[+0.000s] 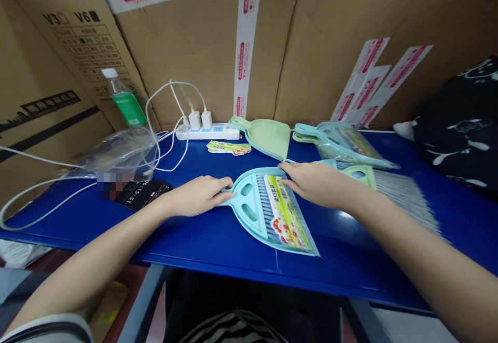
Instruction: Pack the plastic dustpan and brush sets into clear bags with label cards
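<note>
A light-blue dustpan (249,173) lies on the table in front of me, with a matching hand brush (249,204) nested in it. Over the bristles rests a printed card label (286,213). My left hand (200,195) pinches the handle end of the set between thumb and fingers. At the far edge of the pan, my right hand (301,177) is closed on the rim near the label's top corner. Partly behind my right forearm is another brush (404,197) with grey bristles and a green head.
Behind stand a green dustpan (268,135) and a bagged blue set (342,140). Several loose labels (229,148) lie near a power strip (210,132) with white cables. At left are a phone (142,192), a plastic bag (120,151) and a bottle (126,101); cardboard boxes (194,47) wall the back.
</note>
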Available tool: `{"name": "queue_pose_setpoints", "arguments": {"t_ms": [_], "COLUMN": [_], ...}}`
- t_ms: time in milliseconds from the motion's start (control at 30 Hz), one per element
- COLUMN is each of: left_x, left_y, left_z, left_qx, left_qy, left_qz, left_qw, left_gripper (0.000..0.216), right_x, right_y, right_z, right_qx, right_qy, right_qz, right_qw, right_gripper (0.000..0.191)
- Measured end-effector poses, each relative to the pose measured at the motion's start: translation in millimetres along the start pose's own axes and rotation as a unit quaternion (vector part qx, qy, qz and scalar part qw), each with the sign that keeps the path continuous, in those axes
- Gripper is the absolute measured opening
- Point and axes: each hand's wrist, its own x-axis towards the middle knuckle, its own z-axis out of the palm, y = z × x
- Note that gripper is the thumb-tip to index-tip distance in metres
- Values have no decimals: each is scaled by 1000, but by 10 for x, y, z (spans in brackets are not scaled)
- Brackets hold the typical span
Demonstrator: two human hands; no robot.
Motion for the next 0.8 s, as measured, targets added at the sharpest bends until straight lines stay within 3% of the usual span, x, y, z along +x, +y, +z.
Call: {"name": "queue_pose_setpoints", "arguments": {"t_ms": [800], "left_x": [6], "left_y": [10], "left_z": [-5], "left_qx": [8], "left_qy": [-5], "left_qz": [-2], "left_qw": [1000], "left_gripper": [25], "right_x": [28], "right_y": [60], "right_z": [91], "right_qx": [8], "right_qy": [35], "right_qz": [-16], "right_qw": [999], "right_gripper": [33]}}
